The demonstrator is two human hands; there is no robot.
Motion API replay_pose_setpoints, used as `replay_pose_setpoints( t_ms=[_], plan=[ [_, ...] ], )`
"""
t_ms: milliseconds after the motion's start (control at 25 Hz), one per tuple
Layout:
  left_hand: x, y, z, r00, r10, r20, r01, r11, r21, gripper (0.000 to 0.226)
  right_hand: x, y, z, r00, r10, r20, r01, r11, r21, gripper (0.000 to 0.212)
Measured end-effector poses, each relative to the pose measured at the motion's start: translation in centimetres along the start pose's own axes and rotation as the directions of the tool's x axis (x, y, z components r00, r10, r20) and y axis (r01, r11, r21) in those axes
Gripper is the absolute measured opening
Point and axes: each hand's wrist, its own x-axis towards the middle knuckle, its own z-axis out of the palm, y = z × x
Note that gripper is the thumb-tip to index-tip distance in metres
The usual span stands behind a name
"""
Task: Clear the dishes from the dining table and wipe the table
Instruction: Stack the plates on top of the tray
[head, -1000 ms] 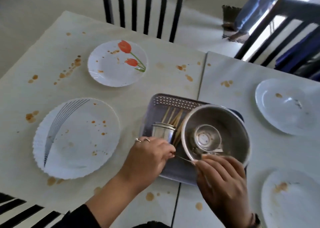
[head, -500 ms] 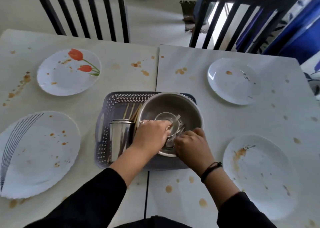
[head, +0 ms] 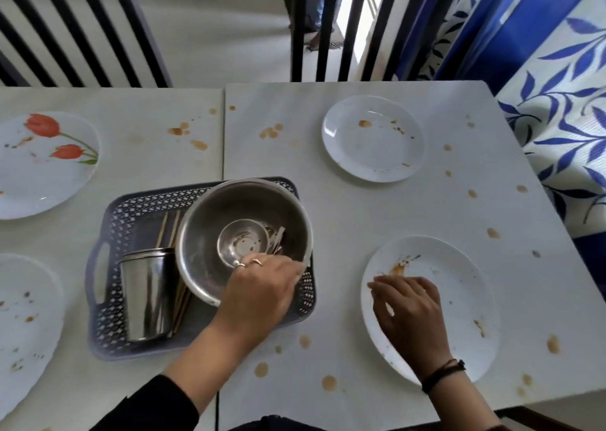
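Note:
A dark perforated tray (head: 108, 220) sits on the stained white table (head: 344, 214). It holds a large steel bowl (head: 200, 237), a steel tumbler (head: 147, 296) and thin wooden sticks (head: 167, 227). In the large bowl lie a small steel bowl (head: 242, 242) and some cutlery (head: 278, 235). My left hand (head: 259, 296) covers the bowl's near right rim, its fingertips hidden. My right hand (head: 410, 312) rests with relaxed fingers on the near right white plate (head: 459, 286). Other dirty plates: far right (head: 373, 148), a tulip plate (head: 39, 175), and a ribbed one (head: 23, 325).
Brown sauce spots dot the table, several near its front edge (head: 262, 370). Two dark slatted chairs stand at the far side (head: 328, 37) (head: 82, 37). A blue and white leaf-patterned curtain (head: 557, 119) hangs close to the table's right edge.
My right hand has left the steel bowl and moved right onto the near right plate. My left hand stays at the bowl's near rim. The view has swung to the right.

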Motion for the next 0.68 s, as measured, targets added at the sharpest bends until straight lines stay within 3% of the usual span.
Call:
replay_pose_setpoints(
  t_ms=[120, 240, 400, 680],
  plan=[
    [0.9, 3.3, 2.5, 0.986, 0.169, 0.013, -0.168, 0.986, -0.016, 0.024, 3.2, 4.5, 1.0, 0.997, 0.069, 0.021, -0.068, 0.996, -0.066, 0.019],
    [1.9, 4.1, 4.6, 0.983, 0.138, 0.121, -0.151, 0.984, 0.099, 0.039, 9.4, 7.5, 3.5, 0.979, 0.132, 0.158, -0.106, 0.982, -0.159, 0.038],
    [1.8, 3.0, 6.0, 0.979, 0.113, 0.168, -0.144, 0.972, 0.188, 0.033, 16.0, 9.6, 7.2, 0.931, 0.134, 0.339, -0.035, 0.958, -0.284, 0.055],
    [1.6, 2.6, 6.9, 0.980, 0.165, 0.109, -0.185, 0.958, 0.217, 0.028, 20.0, 11.7, 10.1, 0.930, -0.001, 0.367, 0.124, 0.942, -0.311, 0.046]
  ],
)
